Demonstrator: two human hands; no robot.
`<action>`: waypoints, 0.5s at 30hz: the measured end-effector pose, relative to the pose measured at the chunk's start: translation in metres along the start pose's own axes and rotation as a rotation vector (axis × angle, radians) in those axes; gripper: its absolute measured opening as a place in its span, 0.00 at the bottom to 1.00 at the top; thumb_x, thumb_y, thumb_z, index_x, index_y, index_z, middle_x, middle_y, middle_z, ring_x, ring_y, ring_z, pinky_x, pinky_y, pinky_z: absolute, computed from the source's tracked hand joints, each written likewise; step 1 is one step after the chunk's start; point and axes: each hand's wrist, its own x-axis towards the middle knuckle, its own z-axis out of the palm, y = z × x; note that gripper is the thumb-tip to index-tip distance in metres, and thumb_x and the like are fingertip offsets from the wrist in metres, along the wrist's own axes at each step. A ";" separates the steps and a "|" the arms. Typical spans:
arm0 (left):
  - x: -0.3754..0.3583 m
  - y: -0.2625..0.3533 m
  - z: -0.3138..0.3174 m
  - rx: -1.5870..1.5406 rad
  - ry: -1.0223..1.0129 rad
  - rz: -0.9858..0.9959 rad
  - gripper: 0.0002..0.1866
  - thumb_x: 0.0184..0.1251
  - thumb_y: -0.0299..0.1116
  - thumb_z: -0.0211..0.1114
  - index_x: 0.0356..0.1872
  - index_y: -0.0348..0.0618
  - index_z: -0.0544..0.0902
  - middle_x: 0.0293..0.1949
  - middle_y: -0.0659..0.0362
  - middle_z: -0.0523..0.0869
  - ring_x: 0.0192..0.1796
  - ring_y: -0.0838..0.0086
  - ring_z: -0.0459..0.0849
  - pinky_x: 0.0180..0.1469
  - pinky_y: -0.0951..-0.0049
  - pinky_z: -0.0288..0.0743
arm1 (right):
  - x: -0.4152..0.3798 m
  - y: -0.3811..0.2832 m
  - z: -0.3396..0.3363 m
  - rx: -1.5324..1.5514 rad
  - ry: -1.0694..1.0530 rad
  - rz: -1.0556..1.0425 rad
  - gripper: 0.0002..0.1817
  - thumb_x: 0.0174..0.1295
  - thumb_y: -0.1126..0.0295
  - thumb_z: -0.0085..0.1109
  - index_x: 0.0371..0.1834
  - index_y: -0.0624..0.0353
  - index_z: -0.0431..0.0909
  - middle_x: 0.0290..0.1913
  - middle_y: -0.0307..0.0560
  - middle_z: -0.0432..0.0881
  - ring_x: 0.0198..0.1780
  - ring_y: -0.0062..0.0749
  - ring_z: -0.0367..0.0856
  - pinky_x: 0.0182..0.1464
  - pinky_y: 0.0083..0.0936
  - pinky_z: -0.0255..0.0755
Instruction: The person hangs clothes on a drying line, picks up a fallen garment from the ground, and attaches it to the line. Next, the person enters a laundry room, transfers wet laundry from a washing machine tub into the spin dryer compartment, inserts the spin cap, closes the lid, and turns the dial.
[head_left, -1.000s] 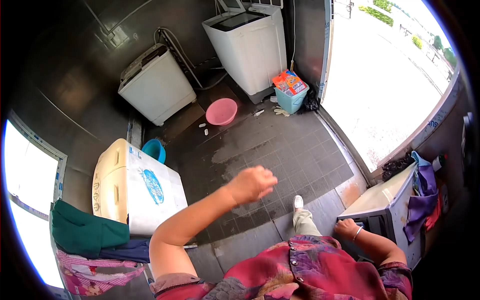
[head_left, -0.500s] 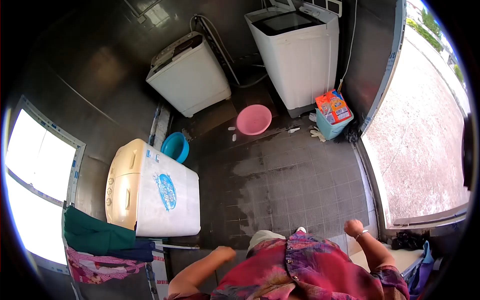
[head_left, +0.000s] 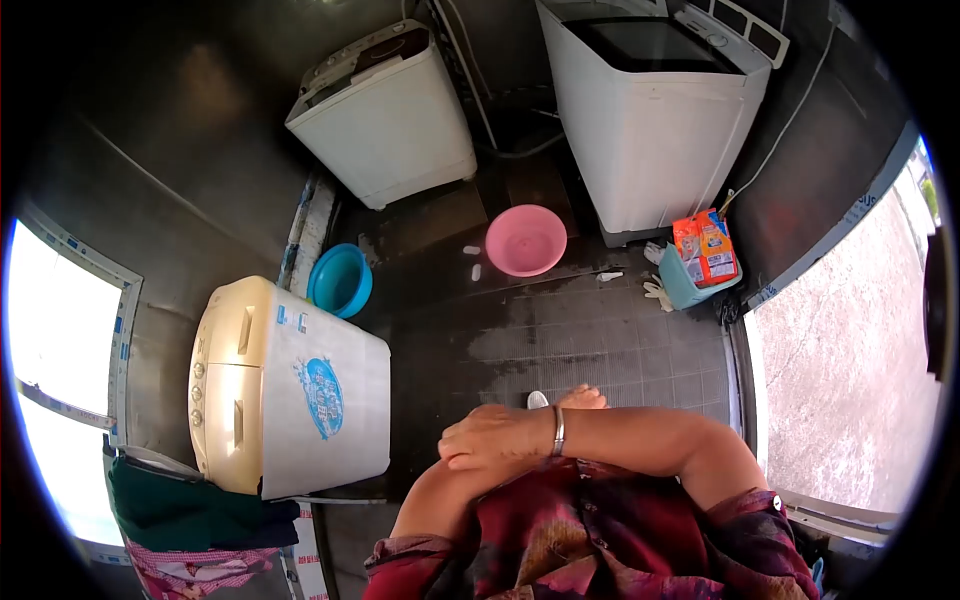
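Observation:
My right arm reaches across my body, a silver bracelet (head_left: 559,430) at its wrist. My right hand (head_left: 492,438) is closed over my left forearm (head_left: 435,505), its fingers curled round the top of it. My left hand (head_left: 584,397) is tucked beneath the right forearm; only a bit of it shows beyond, and I cannot tell how its fingers are bent. A patterned red and purple shirt (head_left: 600,540) covers my body, and the tip of a white shoe (head_left: 538,399) shows just past my arms.
A washing machine (head_left: 325,390) with a beige top stands at left, beside a blue basin (head_left: 340,281). Farther off are a twin-tub washer (head_left: 390,130), a top-loading washer (head_left: 660,140) and a pink basin (head_left: 526,241). An orange packet (head_left: 705,248) sits in a light-blue bin (head_left: 690,290) near the doorway.
My hands were apart, one on each side of my body. Both arms have come together and crossed in front, my right hand landing on the left forearm. The view has shifted slightly.

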 end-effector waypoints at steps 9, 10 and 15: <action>-0.293 -0.093 0.025 -0.634 -0.869 -0.977 0.12 0.55 0.36 0.53 0.37 0.49 0.81 0.42 0.53 0.81 0.47 0.62 0.79 0.48 0.63 0.72 | -0.273 0.175 -0.026 -0.504 -0.177 1.470 0.09 0.49 0.69 0.49 0.26 0.59 0.80 0.34 0.54 0.80 0.37 0.45 0.79 0.39 0.36 0.73; -0.317 -0.081 0.044 -0.746 -0.949 -1.042 0.12 0.56 0.38 0.52 0.38 0.50 0.81 0.43 0.53 0.81 0.48 0.62 0.79 0.49 0.61 0.72 | -0.309 0.169 -0.013 -0.311 0.094 1.666 0.11 0.51 0.67 0.48 0.25 0.60 0.79 0.34 0.54 0.80 0.38 0.47 0.78 0.41 0.38 0.72; -0.368 -0.022 0.135 -1.046 -0.814 -1.000 0.16 0.56 0.41 0.50 0.41 0.48 0.79 0.42 0.48 0.80 0.45 0.55 0.79 0.49 0.57 0.71 | -0.447 0.138 0.086 0.310 0.044 2.034 0.14 0.58 0.70 0.45 0.17 0.60 0.74 0.13 0.47 0.75 0.12 0.33 0.74 0.12 0.35 0.70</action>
